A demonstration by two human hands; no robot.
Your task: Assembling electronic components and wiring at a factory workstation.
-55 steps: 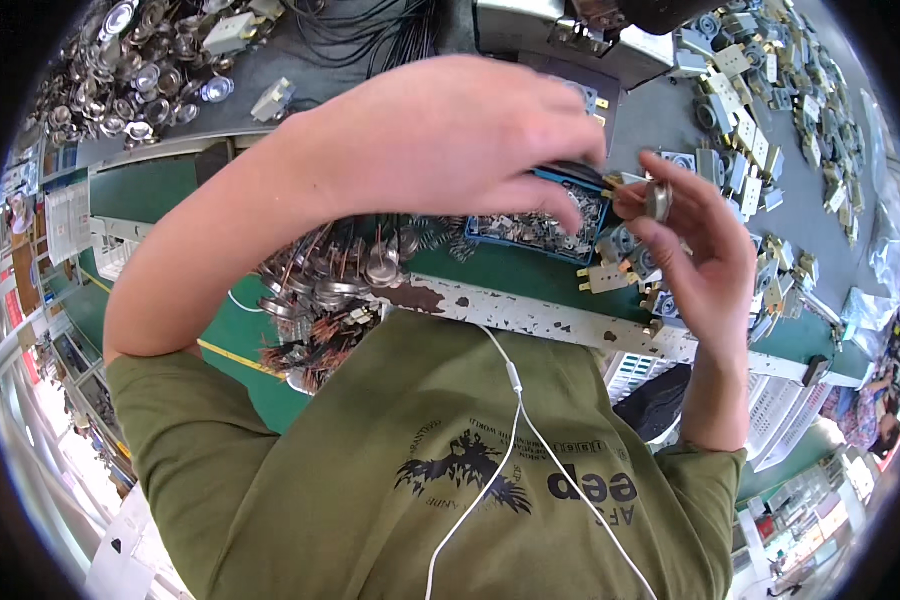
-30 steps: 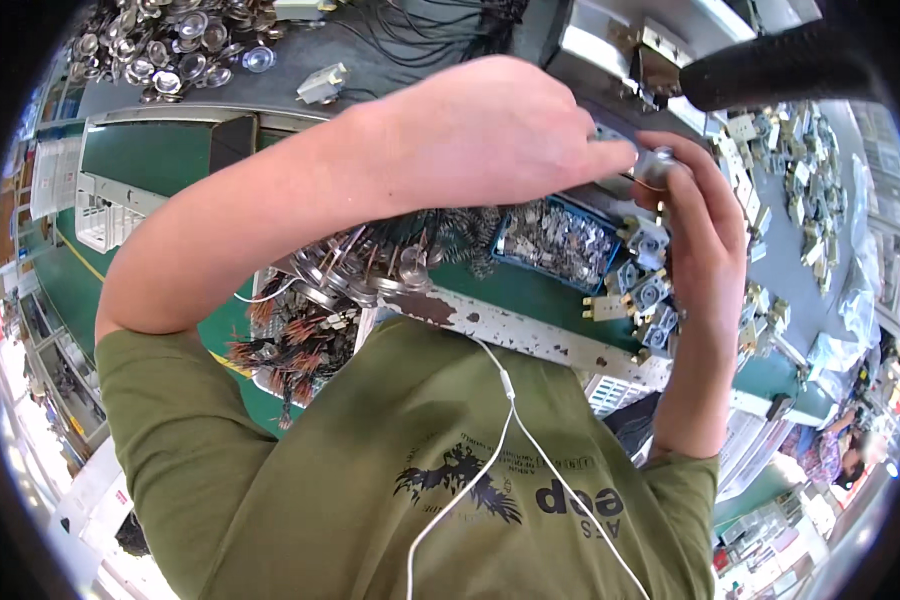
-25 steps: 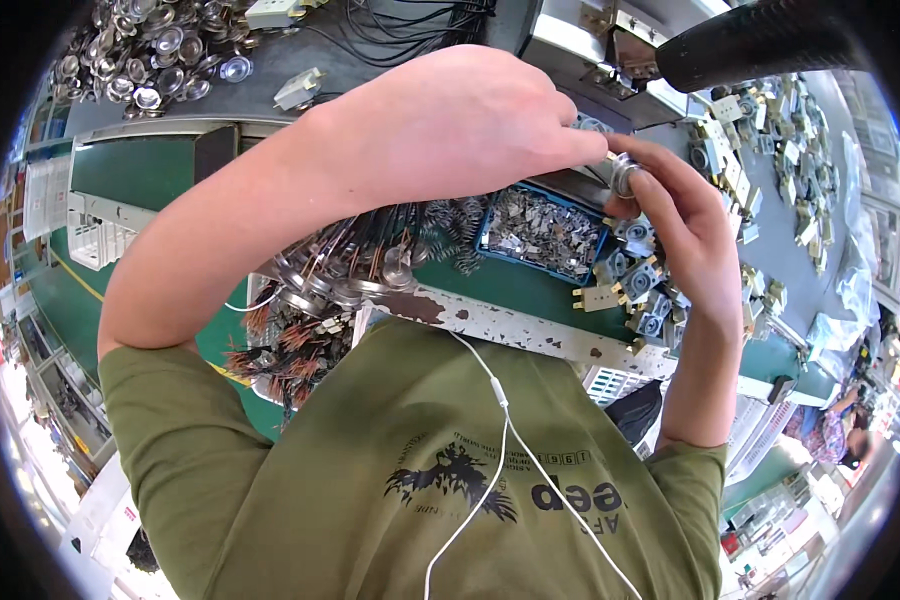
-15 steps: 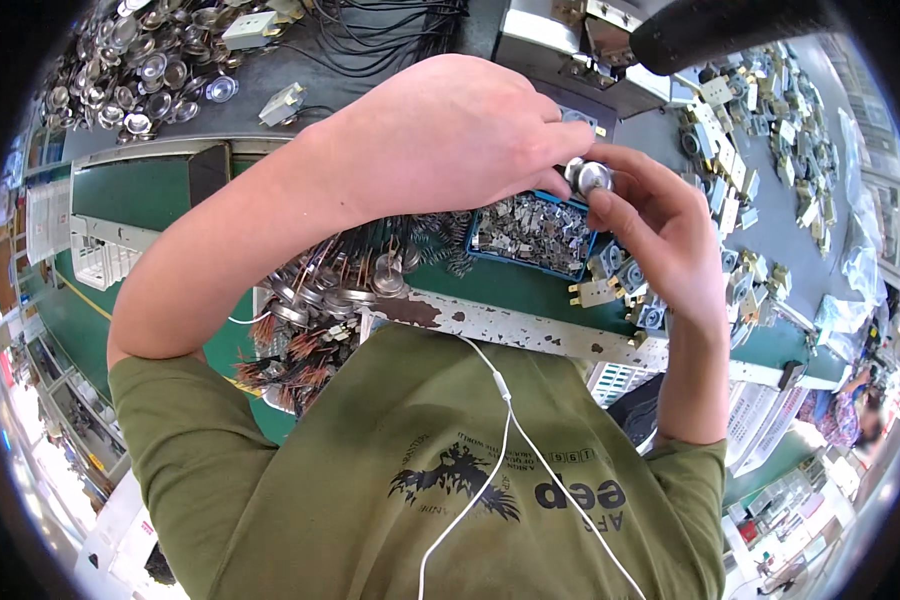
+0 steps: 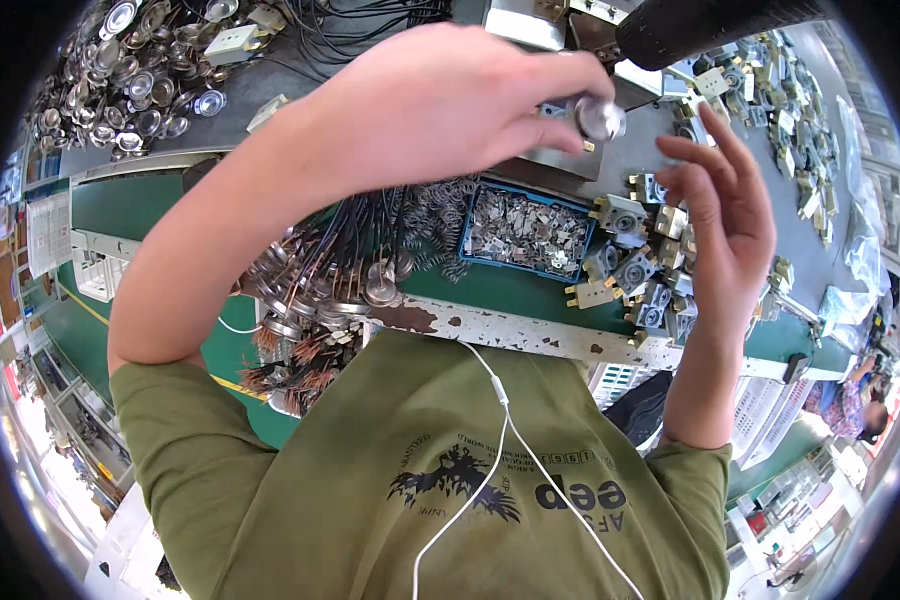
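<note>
A shiny round metal cap-like part (image 5: 601, 119) is gripped between the thumb and fingers of my left hand (image 5: 470, 95), which reaches across the bench and is smeared by motion. My right hand (image 5: 725, 205) is raised off to the right, fingers apart and curled, with nothing in it. Below the left hand lies a blue tray (image 5: 515, 267) full of small metal pieces (image 5: 530, 232). Several grey block-shaped parts with brass tabs (image 5: 625, 220) are heaped between the tray and my right hand.
Behind my left hand stands a metal machine (image 5: 525, 28), with a thick black cylinder (image 5: 715, 28) overhead. Round metal caps (image 5: 140, 85) pile at far left. Coil springs (image 5: 438, 215) and wired discs (image 5: 320, 290) lie left of the tray. More block parts (image 5: 790, 130) spread at right.
The hands have come apart: my right hand has let go of the metal part and moved right, opening. My left hand has carried the part up toward the machine.
</note>
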